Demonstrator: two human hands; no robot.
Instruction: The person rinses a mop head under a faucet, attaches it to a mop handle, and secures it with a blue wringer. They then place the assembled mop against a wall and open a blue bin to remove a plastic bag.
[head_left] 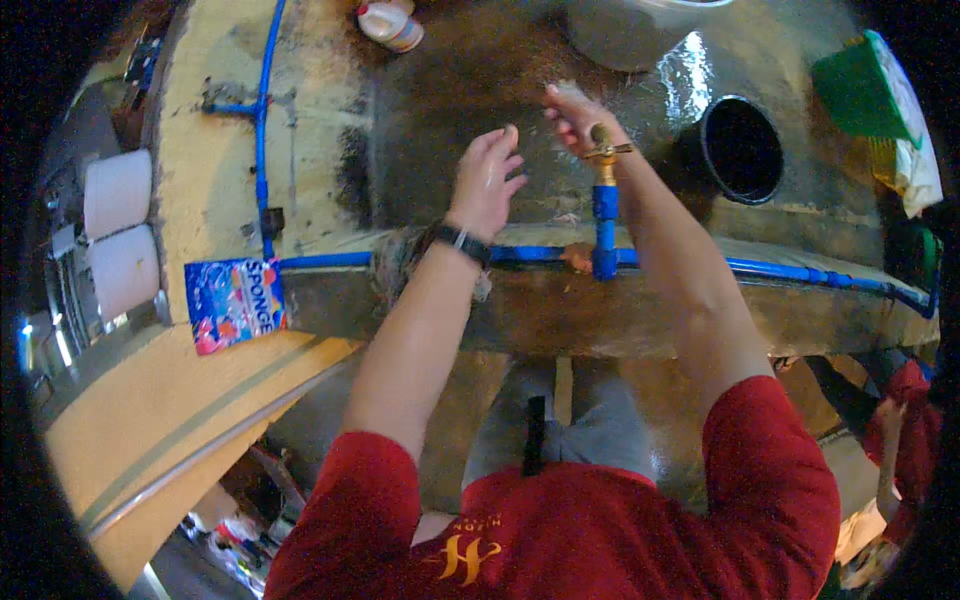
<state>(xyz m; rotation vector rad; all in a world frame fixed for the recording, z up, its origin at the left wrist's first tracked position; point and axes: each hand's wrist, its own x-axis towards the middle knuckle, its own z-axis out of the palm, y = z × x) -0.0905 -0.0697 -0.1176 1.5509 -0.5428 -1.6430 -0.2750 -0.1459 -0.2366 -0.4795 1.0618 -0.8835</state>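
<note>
Over the wet basin, my left hand is raised with its fingers loosely bent and apart, holding nothing. A dark band circles that wrist. My right hand reaches out just beyond the brass tap, which hides part of its wrist. Its fingers are spread a little, and I see nothing held in them; the fingertips are blurred. The two hands are apart from each other. The tap stands on a short blue upright pipe between my arms.
A blue pipe runs along the basin's near ledge. To the right are a black bucket and a green basket. A white bottle and a large round tub stand at the back. A blue sponge packet lies left.
</note>
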